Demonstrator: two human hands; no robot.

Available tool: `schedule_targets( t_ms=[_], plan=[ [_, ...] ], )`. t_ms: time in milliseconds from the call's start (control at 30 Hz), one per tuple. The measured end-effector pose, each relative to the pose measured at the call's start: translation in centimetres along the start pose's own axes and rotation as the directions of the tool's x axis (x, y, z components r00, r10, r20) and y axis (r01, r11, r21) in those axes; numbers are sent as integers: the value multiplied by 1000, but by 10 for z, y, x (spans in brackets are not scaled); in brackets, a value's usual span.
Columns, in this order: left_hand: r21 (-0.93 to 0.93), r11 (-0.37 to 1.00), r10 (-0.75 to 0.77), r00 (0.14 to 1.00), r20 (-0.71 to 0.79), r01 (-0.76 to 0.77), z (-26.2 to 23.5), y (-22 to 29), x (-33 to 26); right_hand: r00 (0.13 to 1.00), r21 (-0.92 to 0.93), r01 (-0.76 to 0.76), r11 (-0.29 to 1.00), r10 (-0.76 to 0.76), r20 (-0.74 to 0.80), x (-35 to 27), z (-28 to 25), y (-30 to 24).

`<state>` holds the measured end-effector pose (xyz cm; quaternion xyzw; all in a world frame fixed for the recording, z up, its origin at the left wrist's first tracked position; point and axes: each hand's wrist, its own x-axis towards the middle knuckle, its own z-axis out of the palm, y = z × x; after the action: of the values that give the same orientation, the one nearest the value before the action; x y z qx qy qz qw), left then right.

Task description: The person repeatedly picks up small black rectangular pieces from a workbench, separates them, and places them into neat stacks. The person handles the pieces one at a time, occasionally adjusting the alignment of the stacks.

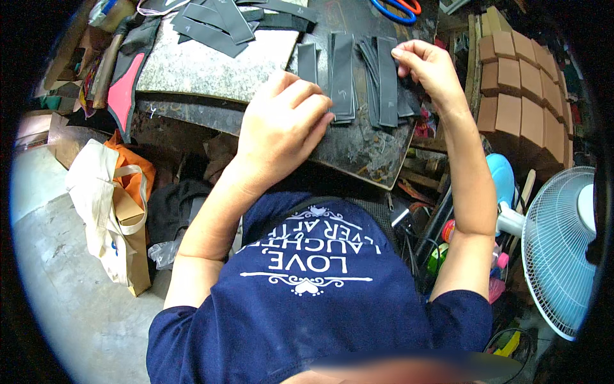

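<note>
A: Start closest to the body. What's there?

B: The near edge of the dark worktop (345, 150), then the left hand (288, 118). Its fingers are curled, with the thumb side just beside the middle stack (342, 77) of dark grey strips. I can't tell whether anything is clamped in it.

A: How does that stack lie?

B: Long axis running away from the person, its near end to the right of the left hand's fingertips. The right stack (387, 83) lies alongside, also pointing away, with some lower strips fanned to its left.

A: Which hand is nearer to that one?

B: The right hand (425, 67), by far. It comes in from the right, at the far part of the strips' long edge, so the top strip lies to its left and towards the body. Thumb and forefinger are close together there; whether they pinch the strip, I can't tell.

A: And beyond?

B: Far left, loose strips (217, 25) lie crisscrossed on a pale speckled board (192, 83). Far right, blue and red handles (396, 9) at the worktop's back.
</note>
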<state>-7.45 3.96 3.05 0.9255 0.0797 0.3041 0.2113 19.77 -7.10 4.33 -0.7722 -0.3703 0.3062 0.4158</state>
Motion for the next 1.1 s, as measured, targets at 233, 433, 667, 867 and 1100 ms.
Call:
schedule_targets(
  t_ms=[233, 433, 667, 867, 1100],
  plan=[
    [-39, 999, -19, 1000, 1, 19, 5, 3, 6, 1000, 50, 10, 999, -10, -8, 3, -1, -4],
    [0, 1000, 21, 993, -113, -21, 7, -5, 2, 991, 380, -126, 916, 96, 97, -21, -26, -24],
    [11, 1000, 30, 983, -180, -29, 14, -8, 5, 997, 319, -36, 947, 13, 76, -26, -33, -29],
    [36, 998, 57, 995, -84, -54, 18, 12, 15, 994, -232, 91, 969, -103, -42, 2, 7, 7],
    [143, 987, 62, 995, 75, -72, 47, 22, 35, 995, -206, 84, 975, -95, -43, -32, 7, 1]
  ],
)
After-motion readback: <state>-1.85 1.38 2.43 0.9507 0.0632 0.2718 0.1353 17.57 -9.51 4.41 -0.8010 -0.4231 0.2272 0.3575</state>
